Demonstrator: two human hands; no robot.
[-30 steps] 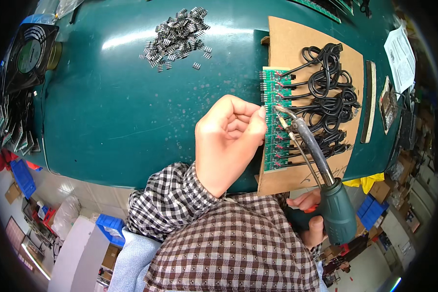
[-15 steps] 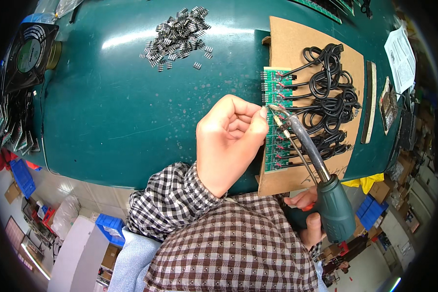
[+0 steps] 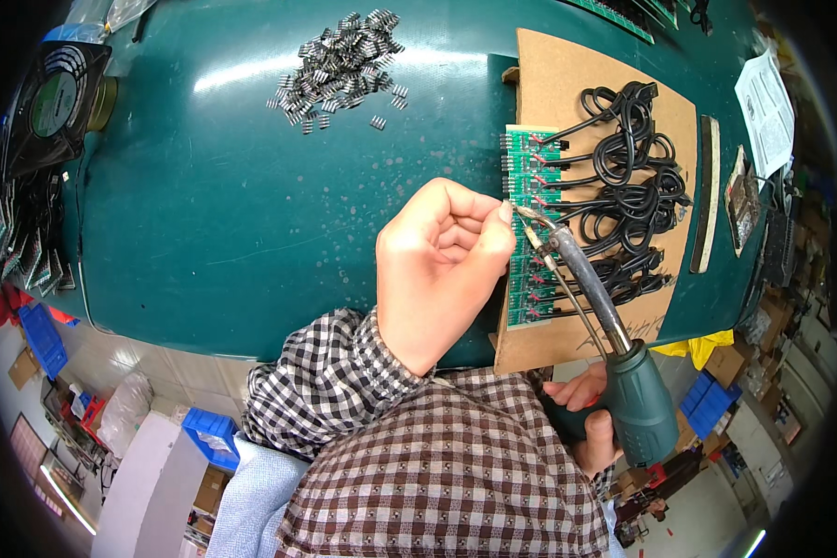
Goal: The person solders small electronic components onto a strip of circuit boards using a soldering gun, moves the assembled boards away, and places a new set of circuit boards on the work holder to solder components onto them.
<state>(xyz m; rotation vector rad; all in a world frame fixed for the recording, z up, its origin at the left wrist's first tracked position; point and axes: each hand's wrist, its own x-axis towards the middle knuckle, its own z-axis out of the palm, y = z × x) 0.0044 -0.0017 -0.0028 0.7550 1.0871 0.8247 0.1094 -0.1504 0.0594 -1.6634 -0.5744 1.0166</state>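
Note:
My right hand (image 3: pixel 586 418) is wrapped round the green handle of a soldering gun (image 3: pixel 646 405). The gun's bent metal tip and thin solder feed tube reach up and left to a strip of green circuit boards (image 3: pixel 533 298). Right by the tip, at the strip's left edge, my left hand (image 3: pixel 446 265) pinches thumb and forefinger together; whatever is between them is too small to make out. Small pin headers (image 3: pixel 509 158) stick out from the strip's edge above my fingertips. Coiled black cables (image 3: pixel 623 158) run off the boards to the right.
Under the strip lies a brown board (image 3: pixel 567 70). Loose pin headers (image 3: pixel 339 74) are heaped at the back of the green table (image 3: pixel 205 214). A black fan (image 3: pixel 56 102) stands far left, near more cabled boards (image 3: pixel 28 232). To the right are a pale bar (image 3: pixel 707 195) and a paper (image 3: pixel 765 112).
The soldering gun's tip has shifted very slightly down and right at the board edge. My left hand keeps its pinch in nearly the same place.

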